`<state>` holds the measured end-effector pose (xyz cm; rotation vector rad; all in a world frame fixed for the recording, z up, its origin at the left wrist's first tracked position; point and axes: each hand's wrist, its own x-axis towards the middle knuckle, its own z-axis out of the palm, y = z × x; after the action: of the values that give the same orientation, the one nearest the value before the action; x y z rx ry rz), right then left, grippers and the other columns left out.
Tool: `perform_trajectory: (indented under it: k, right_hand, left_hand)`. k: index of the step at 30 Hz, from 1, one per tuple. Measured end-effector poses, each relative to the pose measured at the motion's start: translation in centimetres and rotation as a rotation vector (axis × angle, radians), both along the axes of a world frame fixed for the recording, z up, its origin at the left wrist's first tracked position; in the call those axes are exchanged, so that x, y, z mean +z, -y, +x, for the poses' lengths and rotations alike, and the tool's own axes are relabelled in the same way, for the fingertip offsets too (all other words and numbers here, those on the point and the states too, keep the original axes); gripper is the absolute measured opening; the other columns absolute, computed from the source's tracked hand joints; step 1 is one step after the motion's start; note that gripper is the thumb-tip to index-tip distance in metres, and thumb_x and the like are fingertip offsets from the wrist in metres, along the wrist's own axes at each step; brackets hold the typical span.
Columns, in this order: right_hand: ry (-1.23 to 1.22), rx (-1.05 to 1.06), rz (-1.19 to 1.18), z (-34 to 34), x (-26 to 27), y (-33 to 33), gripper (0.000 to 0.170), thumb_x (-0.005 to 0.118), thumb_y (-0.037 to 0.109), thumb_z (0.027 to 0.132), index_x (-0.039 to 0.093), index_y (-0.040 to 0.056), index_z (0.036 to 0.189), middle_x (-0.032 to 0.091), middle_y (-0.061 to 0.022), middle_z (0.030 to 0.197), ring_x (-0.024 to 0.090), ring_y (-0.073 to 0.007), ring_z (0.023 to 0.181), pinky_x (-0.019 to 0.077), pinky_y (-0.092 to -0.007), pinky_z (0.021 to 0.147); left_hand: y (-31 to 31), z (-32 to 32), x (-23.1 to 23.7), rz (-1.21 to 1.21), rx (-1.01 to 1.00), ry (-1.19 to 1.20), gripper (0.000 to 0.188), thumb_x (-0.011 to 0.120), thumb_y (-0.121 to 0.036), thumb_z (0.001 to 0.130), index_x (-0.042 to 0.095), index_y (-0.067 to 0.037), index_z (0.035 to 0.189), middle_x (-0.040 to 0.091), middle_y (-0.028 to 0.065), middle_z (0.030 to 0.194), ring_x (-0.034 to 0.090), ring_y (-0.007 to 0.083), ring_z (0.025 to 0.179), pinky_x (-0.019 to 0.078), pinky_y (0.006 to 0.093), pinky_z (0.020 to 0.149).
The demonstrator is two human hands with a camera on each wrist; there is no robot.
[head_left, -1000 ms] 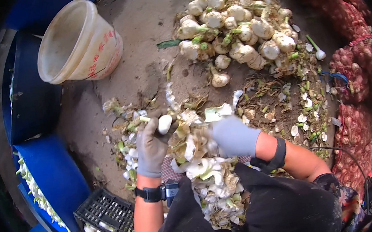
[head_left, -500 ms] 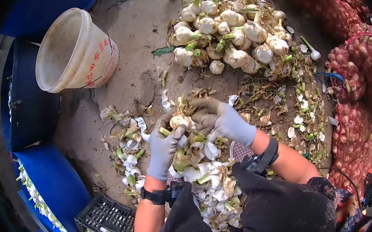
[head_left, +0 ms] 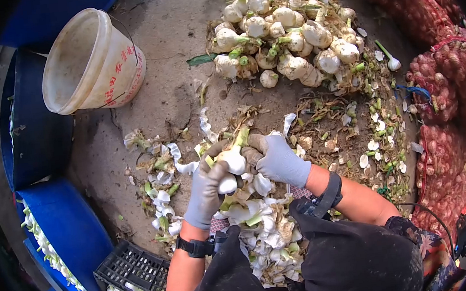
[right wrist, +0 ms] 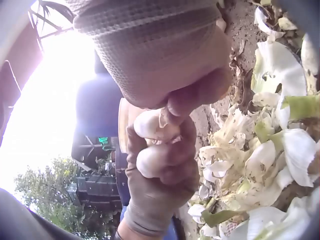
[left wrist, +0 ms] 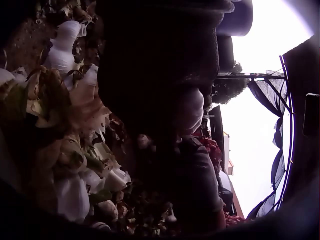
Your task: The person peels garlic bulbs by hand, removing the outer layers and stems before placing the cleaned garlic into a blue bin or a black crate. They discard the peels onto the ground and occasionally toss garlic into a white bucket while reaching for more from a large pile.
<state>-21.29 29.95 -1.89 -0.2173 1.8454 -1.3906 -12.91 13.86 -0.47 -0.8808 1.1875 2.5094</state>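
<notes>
In the head view both gloved hands meet over a heap of papery skins (head_left: 272,237) in the person's lap. My left hand (head_left: 203,193) grips a white garlic bulb (head_left: 233,161) with a green stem, and a second peeled bulb (head_left: 227,184) sits lower in the same hand. From the right, my right hand (head_left: 282,159) pinches at the upper bulb's side. The right wrist view shows its fingertips (right wrist: 179,106) on loose skin of that bulb (right wrist: 147,124), the other bulb (right wrist: 150,162) just below. The left wrist view is dark, with a white bulb (left wrist: 191,112) among the fingers.
A pile of unpeeled garlic (head_left: 290,39) lies ahead on the ground. The white bucket (head_left: 119,72) leans at upper left, blue containers (head_left: 67,234) and a black crate (head_left: 136,272) stand left. Red mesh sacks (head_left: 443,170) line the right. Scraps surround the lap.
A second ago the left hand showed one white bulb and the right hand was blurred over the skins. Both hands then met at a brownish bulb; a white bulb with upright stem now shows there.
</notes>
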Motion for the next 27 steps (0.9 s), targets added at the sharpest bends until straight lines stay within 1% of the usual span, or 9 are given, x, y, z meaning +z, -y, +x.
perform_trajectory:
  k: [2,4,6,7,9,16,20,22,27]
  right_hand:
    - [-0.713,0.222,0.304,0.1,0.2,0.0,0.027,0.063,0.022,0.088,0.062,0.002,0.105,0.064,-0.0101,0.07,0.063,-0.0234,0.062,0.0498,-0.0338,0.059]
    - [-0.769,0.238,0.31,0.3,-0.8,0.1,0.032,0.067,0.023,0.084,0.061,0.0028,0.108,0.065,-0.0117,0.074,0.063,-0.0288,0.062,0.0509,-0.0359,0.061]
    - [-0.543,-0.008,-0.216,0.2,-2.2,0.5,0.031,0.066,0.019,0.086,0.061,0.0038,0.112,0.066,-0.0079,0.078,0.064,-0.0237,0.065,0.0508,-0.0338,0.061]
    - [-0.542,-0.012,-0.215,0.4,-2.5,0.2,0.031,0.066,0.019,0.086,0.061,0.0038,0.112,0.066,-0.0079,0.078,0.064,-0.0237,0.065,0.0508,-0.0338,0.061]
    - [0.48,-0.139,-0.365,-0.4,-0.5,0.2,0.022,0.063,0.012,0.088,0.063,0.0026,0.107,0.066,-0.0036,0.083,0.063,-0.0142,0.069,0.0503,-0.0298,0.061]
    - [0.248,0.096,-0.135,0.2,-0.7,0.1,0.024,0.059,0.008,0.089,0.062,-0.0001,0.111,0.067,-0.0022,0.086,0.058,-0.0066,0.074,0.0489,-0.0253,0.065]
    - [-0.236,0.269,0.015,0.7,-1.3,-0.1,0.03,0.058,0.014,0.085,0.063,0.006,0.114,0.068,-0.0174,0.096,0.066,-0.0299,0.087,0.0512,-0.0374,0.078]
    - [-0.219,0.322,0.052,0.0,0.5,-0.1,0.03,0.057,0.017,0.083,0.063,0.008,0.111,0.065,-0.0215,0.099,0.064,-0.0364,0.091,0.051,-0.0407,0.078]
    - [-0.51,0.491,0.51,-2.5,0.9,-0.8,0.024,0.059,0.013,0.075,0.066,0.0082,0.097,0.066,-0.0167,0.085,0.066,-0.0345,0.081,0.0515,-0.0421,0.069]
  left_hand:
    - [1.2,0.4,-1.9,0.092,-0.028,-0.036,0.061,0.065,-0.044,0.088,0.046,-0.005,0.131,0.061,0.0093,0.105,0.066,0.0192,0.086,0.0582,0.0271,0.065]
    - [2.2,0.4,-2.7,0.502,-0.108,-0.229,0.07,0.059,-0.056,0.087,0.045,-0.005,0.133,0.061,0.0081,0.104,0.065,0.017,0.084,0.057,0.0258,0.061]
    - [2.5,0.2,-1.7,0.423,-0.166,-0.16,0.074,0.057,-0.06,0.086,0.044,-0.005,0.134,0.061,0.0074,0.104,0.064,0.014,0.079,0.0555,0.025,0.061]
    - [2.1,0.3,-0.7,0.244,-0.141,-0.146,0.074,0.061,-0.057,0.085,0.043,-0.005,0.136,0.062,0.0075,0.101,0.063,0.0135,0.076,0.0548,0.0246,0.061]
    - [1.2,-0.6,0.0,-0.214,-0.199,-0.05,0.074,0.072,-0.039,0.083,0.038,-0.005,0.139,0.063,0.0082,0.096,0.063,0.0124,0.073,0.0539,0.0241,0.063]
    - [2.2,-0.9,0.0,-0.823,-0.129,-0.056,0.045,0.069,-0.019,0.084,0.056,-0.005,0.126,0.064,0.0128,0.094,0.063,0.0157,0.073,0.0514,0.0251,0.063]
    - [2.7,-1.3,1.5,-1.271,-0.616,-0.396,0.035,0.07,-0.013,0.081,0.064,-0.007,0.115,0.062,0.0145,0.093,0.064,0.0171,0.076,0.0509,0.0272,0.067]
    - [3.8,-1.0,0.8,-1.074,-0.758,-0.263,0.03,0.068,-0.017,0.086,0.064,0.0,0.111,0.063,0.009,0.103,0.062,0.0144,0.09,0.052,0.0255,0.075]
    - [3.0,0.2,0.3,-0.257,-0.163,-0.081,0.035,0.07,-0.022,0.085,0.064,-0.001,0.112,0.06,0.0106,0.121,0.06,0.0215,0.106,0.0499,0.0328,0.087]
